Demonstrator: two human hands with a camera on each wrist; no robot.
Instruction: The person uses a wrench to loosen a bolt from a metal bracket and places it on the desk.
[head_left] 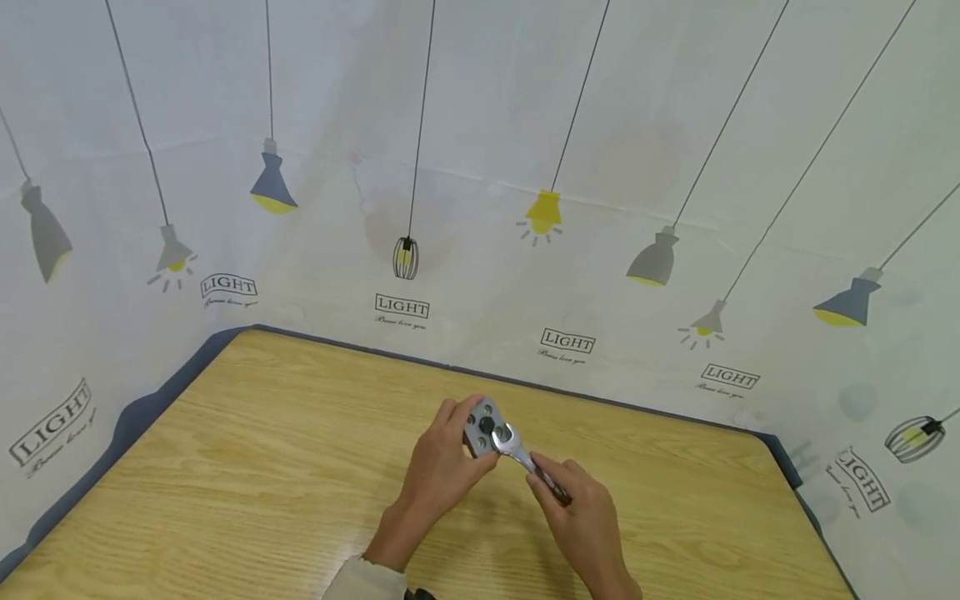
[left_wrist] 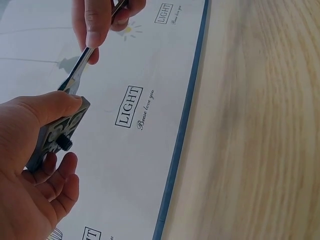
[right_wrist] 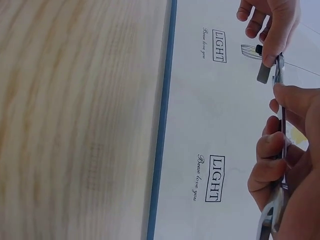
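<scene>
My left hand [head_left: 438, 462] grips a small grey metal block [head_left: 474, 439] by its edges, raised above the table. Several round holes show in its face, with a dark bolt head [head_left: 487, 425] in the middle. In the left wrist view the bolt's threaded end [left_wrist: 65, 142] sticks out of the other side. My right hand [head_left: 583, 510] holds a shiny open-end wrench [head_left: 519, 452] by its shank. The wrench's forked end lies over the block's face, beside the bolt head; whether it fits round the head I cannot tell. Its other end [right_wrist: 270, 217] shows in the right wrist view.
A wood-grain table [head_left: 300, 417] lies beneath both hands. Around its far and side edges stands a white curtain [head_left: 480, 275] printed with hanging lamps and the word LIGHT, with a dark blue border [head_left: 360, 344] along the table's edge.
</scene>
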